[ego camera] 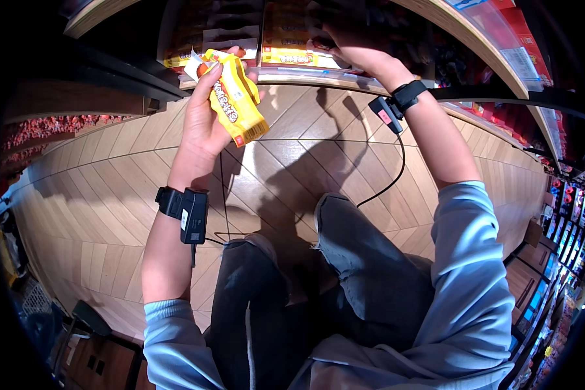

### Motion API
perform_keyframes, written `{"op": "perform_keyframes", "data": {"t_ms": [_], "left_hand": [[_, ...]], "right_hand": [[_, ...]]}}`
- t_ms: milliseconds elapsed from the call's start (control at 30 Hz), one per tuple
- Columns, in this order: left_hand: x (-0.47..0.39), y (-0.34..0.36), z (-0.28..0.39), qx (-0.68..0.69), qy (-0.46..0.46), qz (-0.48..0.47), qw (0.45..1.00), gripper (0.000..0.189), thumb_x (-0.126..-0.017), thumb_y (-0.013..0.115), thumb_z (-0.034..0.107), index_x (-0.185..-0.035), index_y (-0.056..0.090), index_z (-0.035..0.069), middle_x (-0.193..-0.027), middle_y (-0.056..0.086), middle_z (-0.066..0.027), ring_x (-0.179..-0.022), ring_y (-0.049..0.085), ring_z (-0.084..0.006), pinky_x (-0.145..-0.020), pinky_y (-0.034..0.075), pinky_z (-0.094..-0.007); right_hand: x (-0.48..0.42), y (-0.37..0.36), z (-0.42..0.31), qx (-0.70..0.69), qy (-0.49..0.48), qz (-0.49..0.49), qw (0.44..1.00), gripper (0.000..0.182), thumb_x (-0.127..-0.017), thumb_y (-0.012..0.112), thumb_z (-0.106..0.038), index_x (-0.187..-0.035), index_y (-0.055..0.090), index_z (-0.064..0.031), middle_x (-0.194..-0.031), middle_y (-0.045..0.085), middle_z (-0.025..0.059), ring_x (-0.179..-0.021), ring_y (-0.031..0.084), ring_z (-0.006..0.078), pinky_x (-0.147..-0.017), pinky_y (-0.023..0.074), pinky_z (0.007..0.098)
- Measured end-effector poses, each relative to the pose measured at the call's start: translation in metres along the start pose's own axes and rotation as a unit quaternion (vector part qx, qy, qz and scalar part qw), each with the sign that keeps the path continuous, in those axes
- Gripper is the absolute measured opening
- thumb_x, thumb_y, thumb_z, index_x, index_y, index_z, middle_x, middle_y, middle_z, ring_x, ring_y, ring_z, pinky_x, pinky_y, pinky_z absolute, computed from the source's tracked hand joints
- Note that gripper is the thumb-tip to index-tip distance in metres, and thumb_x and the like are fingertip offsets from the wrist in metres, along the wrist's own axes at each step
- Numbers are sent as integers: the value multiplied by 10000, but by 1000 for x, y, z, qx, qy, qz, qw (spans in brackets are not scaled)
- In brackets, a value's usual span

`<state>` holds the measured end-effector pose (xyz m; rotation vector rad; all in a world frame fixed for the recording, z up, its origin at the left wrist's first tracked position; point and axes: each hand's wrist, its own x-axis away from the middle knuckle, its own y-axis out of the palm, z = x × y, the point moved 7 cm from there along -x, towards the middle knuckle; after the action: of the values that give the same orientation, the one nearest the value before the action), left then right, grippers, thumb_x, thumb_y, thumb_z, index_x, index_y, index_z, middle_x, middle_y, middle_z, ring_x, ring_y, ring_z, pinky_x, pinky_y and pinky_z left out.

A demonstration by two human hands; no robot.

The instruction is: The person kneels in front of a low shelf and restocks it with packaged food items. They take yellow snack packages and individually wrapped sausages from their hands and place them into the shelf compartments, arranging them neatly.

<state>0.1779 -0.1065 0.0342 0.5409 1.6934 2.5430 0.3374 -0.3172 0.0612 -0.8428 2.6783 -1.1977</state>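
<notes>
My left hand (208, 109) grips several yellow snack packets (236, 105) in a small stack, thumb on top, over the floor just before a low shelf. The packets bear printed writing and a barcode. Up on the right, my right hand (356, 51) reaches into that shelf, beside a row of yellow packets (287, 51). Its fingers are in deep shadow, near a white-and-red packet (321, 45); whether they grip anything is hidden. Another row of packets (226, 36) lies to the left of a thin divider.
A clear plastic strip (312, 76) edges the shelf's front. To the right, a black metal shelf bar (507, 97) and a curved wooden shelf edge (507, 53) stand close to my right arm. Cabled wrist devices (193, 217) sit on both wrists. Herringbone wood flooring (126, 185) spreads below.
</notes>
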Motion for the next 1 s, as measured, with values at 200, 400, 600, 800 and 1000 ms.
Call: {"op": "perform_keyframes", "data": {"t_ms": [200, 400, 600, 800, 1000], "left_hand": [[-2, -2, -12, -17, -15, 46, 999, 403, -960, 663, 297, -1287, 573, 79, -1104, 674, -88, -1027, 676, -231, -936, 552, -465], [-4, -3, -8, -99, 51, 147, 983, 489, -941, 692, 362, -1303, 530, 76, -1207, 640, -77, -1109, 636, -180, -962, 517, -352], [0, 3, 0, -112, 66, 148, 981, 533, -952, 648, 451, -1306, 515, 76, -1238, 629, -67, -1129, 632, -187, -973, 519, -355], [2, 3, 13, -114, 87, 116, 983, 445, -965, 638, 404, -1270, 543, 94, -1259, 643, -116, -1148, 633, -228, -974, 542, -420], [2, 2, 19, -112, 97, 121, 982, 377, -987, 597, 394, -1240, 551, 118, -1237, 664, -121, -1114, 655, -244, -927, 583, -436]], "right_hand": [[11, -2, -51, 210, -144, 67, 965, 388, -960, 621, -246, -1279, 576, -30, -1163, 631, 190, -1022, 643, 283, -873, 542, 354], [34, 63, -93, -211, -24, -124, 969, 440, -931, 697, -373, -1198, 620, -31, -910, 673, 49, -835, 635, 101, -720, 504, 249], [37, 69, -109, -208, -5, -109, 972, 470, -824, 801, -227, -1139, 595, 54, -1020, 707, 122, -881, 682, 148, -773, 537, 282], [20, 32, -63, -175, 61, -85, 979, 469, -883, 749, -293, -1194, 644, 41, -1108, 722, 101, -1002, 687, 135, -905, 522, 259], [-10, 6, 16, -421, 117, 6, 900, 273, -1038, 497, -205, -1227, 575, -24, -1095, 666, 124, -1040, 648, 234, -860, 559, 356]]}}
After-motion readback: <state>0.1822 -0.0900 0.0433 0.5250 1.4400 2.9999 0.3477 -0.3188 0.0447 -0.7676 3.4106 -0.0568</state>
